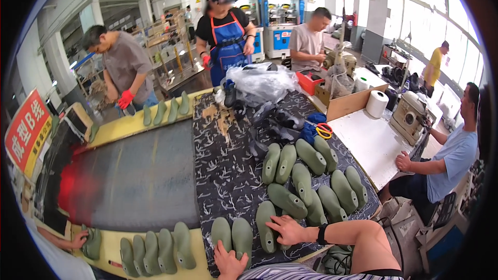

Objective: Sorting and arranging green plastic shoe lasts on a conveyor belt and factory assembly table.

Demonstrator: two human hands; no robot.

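Observation:
Green shoe lasts lie sole up on a table covered in dark patterned cloth point(212, 161). Fingers of my left hand point(230, 264) are spread against the near ends of two lasts, a left one point(221, 232) and a right one point(242, 237) side by side. Stretched fingers of my right hand point(288, 229) rest on another last point(265, 223) just right of that pair. A tilted last point(287, 200) lies beyond my right hand, with several more lasts point(302, 181) grouped to the right. Neither hand is visibly wrapped around a last; their undersides are hidden.
A grey conveyor belt point(145, 176) runs at left, with lasts point(151, 251) along its yellow near ledge point(202, 270). Scissors point(323, 130), dark shoe parts point(277, 124) and a plastic bag point(264, 83) sit farther back. Co-workers surround the tables; one hand point(79, 238) holds lasts at lower left.

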